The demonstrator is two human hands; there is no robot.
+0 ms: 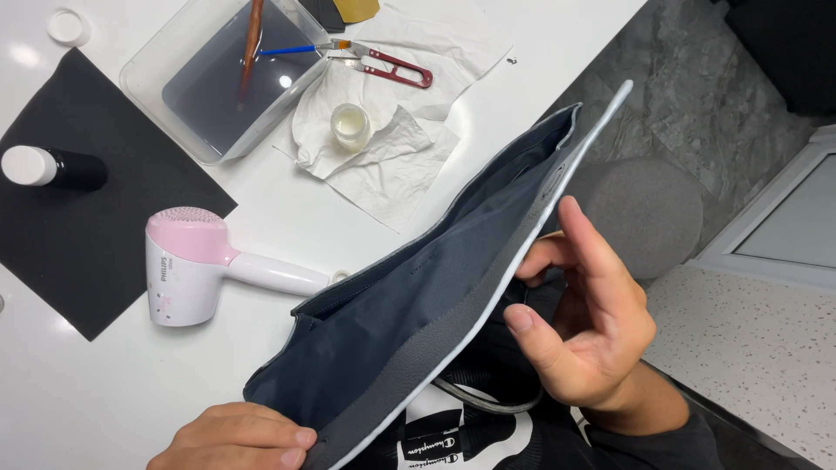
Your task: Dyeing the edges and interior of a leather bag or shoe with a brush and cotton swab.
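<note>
The bag (409, 322), dark grey with a pale edge, is held open above the near edge of the white table (113, 400), its mouth slanting up toward the right, and the left hand (235, 439) pinches its lower corner at the bottom of the view. On the table to the left lie a black sheet (87, 261) with a black bottle (52, 168) on it, a pink and white hair dryer (205, 265), a clear tub of water (222, 78) holding brushes, crumpled paper towels (392, 157) with a small jar (350, 124), and red snips (392, 65). Further right, the right hand (588, 322) rests against the bag's upper edge with loosely curled fingers and thumb at the rim, and I cannot tell whether it truly grips the cloth.
</note>
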